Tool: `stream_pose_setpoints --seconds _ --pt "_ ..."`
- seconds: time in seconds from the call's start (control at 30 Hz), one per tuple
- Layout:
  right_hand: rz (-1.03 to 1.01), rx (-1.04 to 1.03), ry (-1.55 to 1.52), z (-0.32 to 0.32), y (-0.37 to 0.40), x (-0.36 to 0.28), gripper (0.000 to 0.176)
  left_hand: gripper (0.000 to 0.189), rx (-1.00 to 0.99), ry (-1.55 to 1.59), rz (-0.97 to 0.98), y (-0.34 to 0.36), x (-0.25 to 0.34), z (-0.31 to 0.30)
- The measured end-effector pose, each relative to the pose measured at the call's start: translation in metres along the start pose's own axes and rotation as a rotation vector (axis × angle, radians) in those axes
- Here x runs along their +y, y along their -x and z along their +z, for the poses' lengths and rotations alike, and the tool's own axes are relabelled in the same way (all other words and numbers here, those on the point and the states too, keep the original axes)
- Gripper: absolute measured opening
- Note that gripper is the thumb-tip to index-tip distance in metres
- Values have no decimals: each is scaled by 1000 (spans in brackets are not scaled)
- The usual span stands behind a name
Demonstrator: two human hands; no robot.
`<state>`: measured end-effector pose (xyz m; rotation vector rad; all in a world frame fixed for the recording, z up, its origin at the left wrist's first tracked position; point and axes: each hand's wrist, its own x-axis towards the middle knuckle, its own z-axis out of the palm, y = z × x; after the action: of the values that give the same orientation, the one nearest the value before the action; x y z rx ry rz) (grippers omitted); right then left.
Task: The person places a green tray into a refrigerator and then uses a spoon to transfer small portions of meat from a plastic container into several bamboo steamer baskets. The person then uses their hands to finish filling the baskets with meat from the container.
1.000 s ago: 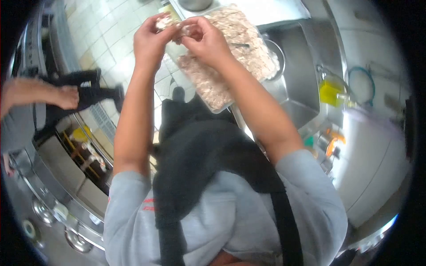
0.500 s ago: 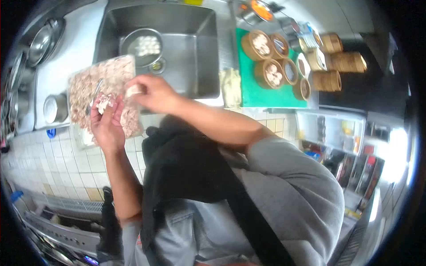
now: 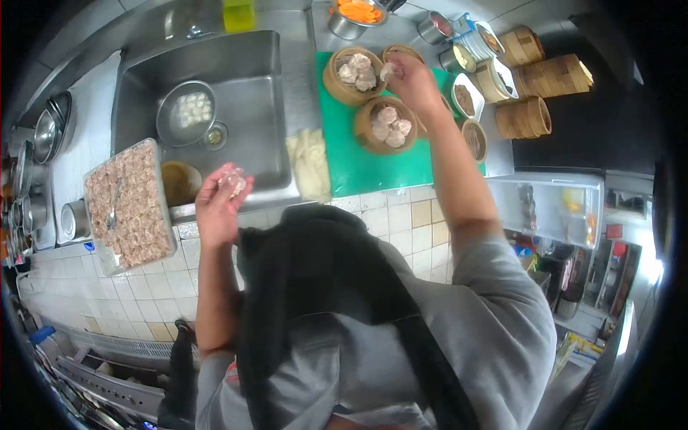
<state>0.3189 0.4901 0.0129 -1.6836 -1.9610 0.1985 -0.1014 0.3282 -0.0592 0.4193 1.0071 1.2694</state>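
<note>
My left hand [image 3: 221, 204] is raised at the sink's front edge, fingers curled round a lump of pale pink minced meat [image 3: 231, 181]. My right hand [image 3: 412, 82] reaches over the green board, gripping a whitish-pink meat dumpling [image 3: 390, 70] above the steamers. Just left of it, one bamboo steamer [image 3: 332, 84] holds several dumplings [image 3: 357, 72]. Nearer to me, a second steamer [image 3: 365, 143] also holds several dumplings [image 3: 391, 127]. A third steamer [image 3: 403, 51] is partly hidden behind my right hand. Left of my left hand lies a clear tray [image 3: 173, 240] of minced meat [image 3: 136, 193] with a spoon [image 3: 113, 204].
In the sink [image 3: 251, 93] stands a metal bowl [image 3: 168, 132] with small white egg-like balls [image 3: 193, 109]. A folded cloth [image 3: 308, 165] lies between sink and green board [image 3: 430, 168]. Carrot slices [image 3: 358, 10] fill a pot at the back; stacked steamers [image 3: 548, 77] stand far right.
My right hand has swung from beside the meat tray to the steamers. My left hand has moved right, away from the tray, still holding meat. The camera view has shifted.
</note>
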Motion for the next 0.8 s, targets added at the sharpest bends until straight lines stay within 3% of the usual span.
stream_pose_setpoints --seconds 0.13,0.27,0.37,0.57,0.67,0.8 --pt "-269 -308 207 8 -42 48 38 31 15 -13 -34 4 -38 53" --pt "-366 -454 239 19 -60 54 43 32 85 -53 -32 15 -54 85" --pt "-324 -518 235 16 -59 39 44 33 100 -74 -39 28 -52 92" --pt "-281 -417 114 39 -57 63 46 35 98 -69 -54 35 -59 84" --pt "-452 -294 305 42 -49 69 45 35 84 -95 -49 32 -57 87" --pt "-215 -354 54 20 -46 46 36 34 68 -86 -76 22 -45 89"
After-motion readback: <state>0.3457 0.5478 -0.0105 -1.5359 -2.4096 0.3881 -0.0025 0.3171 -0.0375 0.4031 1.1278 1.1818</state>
